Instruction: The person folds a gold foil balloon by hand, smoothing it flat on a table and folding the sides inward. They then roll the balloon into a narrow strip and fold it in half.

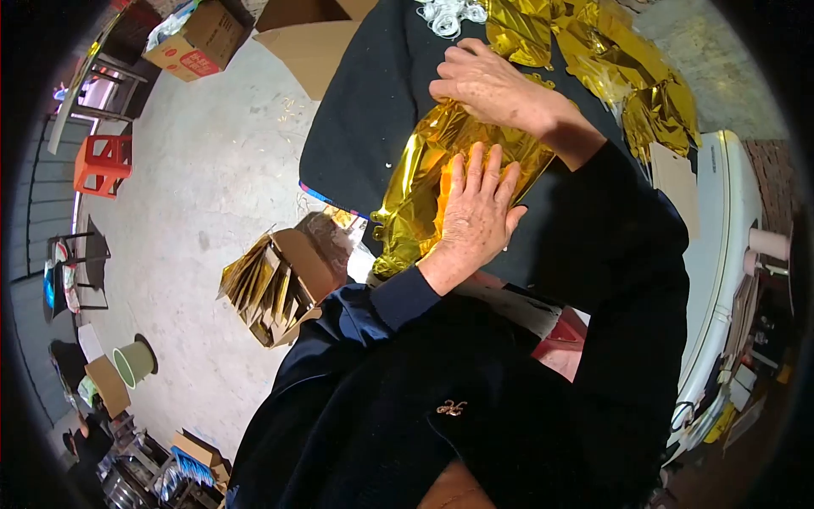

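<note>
A flat, crinkled gold foil balloon (410, 185) with small tabs along its edge lies across the black-covered table (356, 140) in front of me. My left hand (476, 216) rests on it, palm down, fingers stretched out. Farther up, my right hand (492, 89) has its fingers bent and closed at the far edge of the foil; the thumb is hidden behind the hand. Beyond my right hand sits a bundle of white string (449, 15). More gold foil pieces (615, 51) spread over the table's far right part.
An open cardboard box (284, 284) packed with gold sheets stands on the floor at my left. Another open carton (309, 42) is beside the table's far left. A red stool (103, 165) and a green bin (134, 363) stand farther left. At right runs a white rounded surface (721, 220).
</note>
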Demonstrator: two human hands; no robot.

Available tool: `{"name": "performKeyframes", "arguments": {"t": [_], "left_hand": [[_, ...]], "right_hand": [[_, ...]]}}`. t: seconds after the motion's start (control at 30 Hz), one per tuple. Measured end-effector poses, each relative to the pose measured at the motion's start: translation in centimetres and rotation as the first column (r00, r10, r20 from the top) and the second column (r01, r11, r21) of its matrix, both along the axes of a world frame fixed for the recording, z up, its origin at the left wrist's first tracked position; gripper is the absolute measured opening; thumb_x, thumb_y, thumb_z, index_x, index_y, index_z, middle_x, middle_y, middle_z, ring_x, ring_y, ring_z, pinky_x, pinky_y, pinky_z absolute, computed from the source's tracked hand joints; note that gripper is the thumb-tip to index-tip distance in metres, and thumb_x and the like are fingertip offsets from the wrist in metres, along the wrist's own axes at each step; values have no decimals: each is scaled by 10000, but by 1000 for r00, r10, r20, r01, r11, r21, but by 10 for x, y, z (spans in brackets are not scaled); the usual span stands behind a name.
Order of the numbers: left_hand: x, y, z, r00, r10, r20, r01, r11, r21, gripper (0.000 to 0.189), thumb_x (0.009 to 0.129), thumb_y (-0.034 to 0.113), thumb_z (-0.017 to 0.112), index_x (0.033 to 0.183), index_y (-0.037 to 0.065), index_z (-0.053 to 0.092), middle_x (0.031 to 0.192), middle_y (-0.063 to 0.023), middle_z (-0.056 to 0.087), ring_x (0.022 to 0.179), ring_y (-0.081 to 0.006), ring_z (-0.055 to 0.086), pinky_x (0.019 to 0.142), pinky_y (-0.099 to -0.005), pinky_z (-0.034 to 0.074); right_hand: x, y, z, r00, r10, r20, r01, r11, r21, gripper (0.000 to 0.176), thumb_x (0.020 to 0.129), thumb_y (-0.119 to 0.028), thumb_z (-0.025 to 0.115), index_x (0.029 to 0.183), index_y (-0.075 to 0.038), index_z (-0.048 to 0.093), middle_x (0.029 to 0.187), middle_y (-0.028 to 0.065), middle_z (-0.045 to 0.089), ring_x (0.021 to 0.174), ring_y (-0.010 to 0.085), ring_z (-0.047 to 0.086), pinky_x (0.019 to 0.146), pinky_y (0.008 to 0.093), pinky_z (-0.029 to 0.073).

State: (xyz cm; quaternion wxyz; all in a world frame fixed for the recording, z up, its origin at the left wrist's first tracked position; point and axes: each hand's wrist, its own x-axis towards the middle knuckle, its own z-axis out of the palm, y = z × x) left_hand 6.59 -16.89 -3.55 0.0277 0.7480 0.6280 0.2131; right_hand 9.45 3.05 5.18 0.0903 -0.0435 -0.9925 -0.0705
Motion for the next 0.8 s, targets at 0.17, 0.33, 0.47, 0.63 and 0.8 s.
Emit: {"name": "performKeyframes", "arguments": {"t": [0.17,0.33,0.47,0.63,0.8], "left_hand": [[-1,1,2,1000,-14,25,14,1000,-8,673,1003,509,541,1529,93,484,1619,-211,364,1536,-437,240,1248,-604,163],[-1,2,0,1000,-2,-7,2,999,34,649,998,509,561,1515,120,503,1598,-204,394,1505,-435,292,1223,-609,206],[0,2,0,1000,-1,-29,2,1000,29,654,1004,508,550,1529,122,490,1601,-210,388,1512,-434,278,1226,-610,198],[-1,3,-2,999,-11,-33,12,1000,29,660,1006,507,545,1537,118,482,1608,-211,377,1510,-435,281,1225,-613,196],[-2,3,-1,999,-16,-43,17,1000,17,665,1009,508,535,1544,118,470,1617,-209,362,1511,-436,280,1226,-614,194]], "right_hand": [[43,-7,20,990,48,-133,-41,998,52,196,814,-96,689,1008,-92,659,1022,44,631,1074,244,590,955,394,447],[82,-21,0,968,-237,-85,225,966,-127,507,781,-44,716,1273,-61,594,1162,100,627,1169,309,577,1041,427,435],[65,-24,-8,958,-212,-195,224,974,40,706,802,0,696,1469,-158,527,1401,97,579,1370,299,494,1135,460,385],[16,-18,-31,984,-178,-21,178,984,2,749,827,82,618,1519,-182,505,1561,37,484,1545,279,316,1241,519,277],[-16,-13,-29,979,-156,130,167,983,-81,592,803,50,669,1353,-152,587,1214,58,623,1362,278,478,1210,506,302]]}}
